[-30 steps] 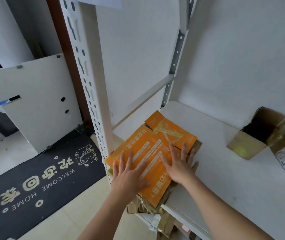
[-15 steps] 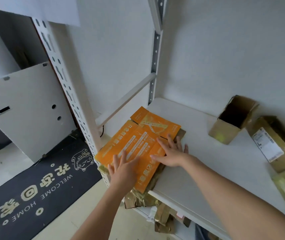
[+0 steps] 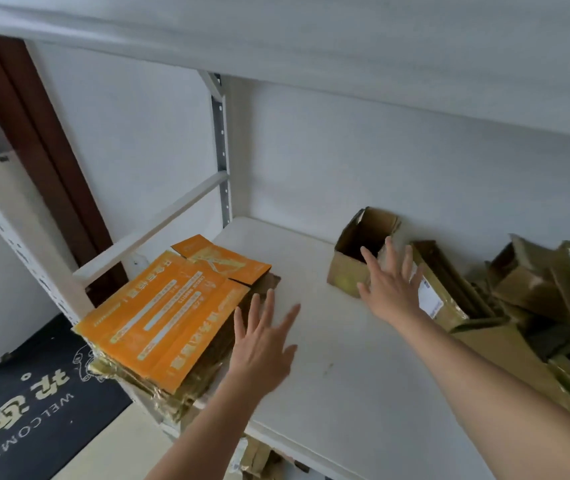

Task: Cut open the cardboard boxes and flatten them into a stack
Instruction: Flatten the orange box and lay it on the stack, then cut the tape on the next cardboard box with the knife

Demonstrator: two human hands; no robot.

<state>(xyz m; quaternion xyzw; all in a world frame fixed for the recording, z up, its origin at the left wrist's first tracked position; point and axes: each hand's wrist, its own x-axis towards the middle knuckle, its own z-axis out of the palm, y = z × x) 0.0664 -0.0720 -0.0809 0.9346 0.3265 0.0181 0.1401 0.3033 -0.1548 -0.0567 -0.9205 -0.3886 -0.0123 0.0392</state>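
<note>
A flattened orange box (image 3: 169, 313) tops a stack of flat cardboard at the left end of the white shelf (image 3: 328, 341). My left hand (image 3: 263, 344) hovers with fingers spread just right of the stack, holding nothing. My right hand (image 3: 391, 285) reaches with spread fingers towards a small open brown box (image 3: 356, 254) lying on its side by the back wall; it is close in front of that box, and contact is unclear. No cutting tool is in view.
A pile of several brown boxes (image 3: 526, 306) crowds the shelf's right end, one with a white label (image 3: 429, 299). An upper shelf (image 3: 311, 46) hangs overhead. A slotted upright post (image 3: 10, 216) stands left. A black welcome mat (image 3: 34, 403) lies on the floor; cardboard scraps (image 3: 259, 462) lie below the shelf.
Both hands lifted off the orange stack. The right hand swung right to the small open box, the left hand moved off the stack's right edge. The view turned right, showing more boxes.
</note>
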